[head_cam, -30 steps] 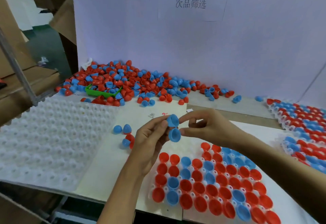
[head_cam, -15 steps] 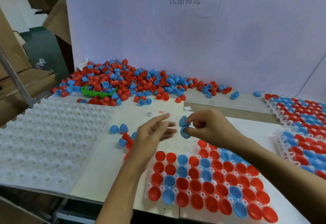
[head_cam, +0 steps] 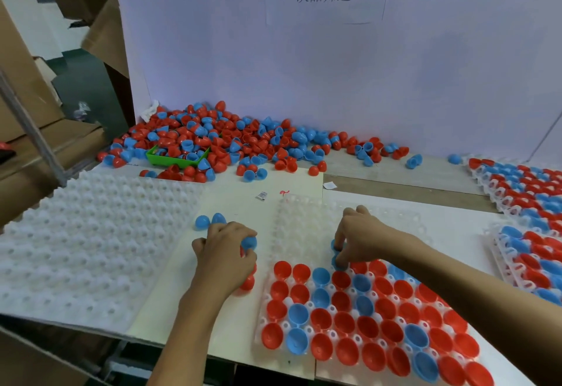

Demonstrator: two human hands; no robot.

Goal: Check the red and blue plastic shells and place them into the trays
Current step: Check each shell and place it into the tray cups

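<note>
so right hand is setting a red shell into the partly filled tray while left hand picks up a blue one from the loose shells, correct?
Not quite: in the head view the shell that the right hand is setting into the partly filled tray is blue, not red. The rest holds: the left hand grips a blue shell over the loose shells beside the tray.

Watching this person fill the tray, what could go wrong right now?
The right hand is pressing blue plastic shells into the clear plastic tray beside already seated red shells; a nudge might dislodge them. The left hand grips a blue shell over loose ones near the table edge; those could roll off.
</note>
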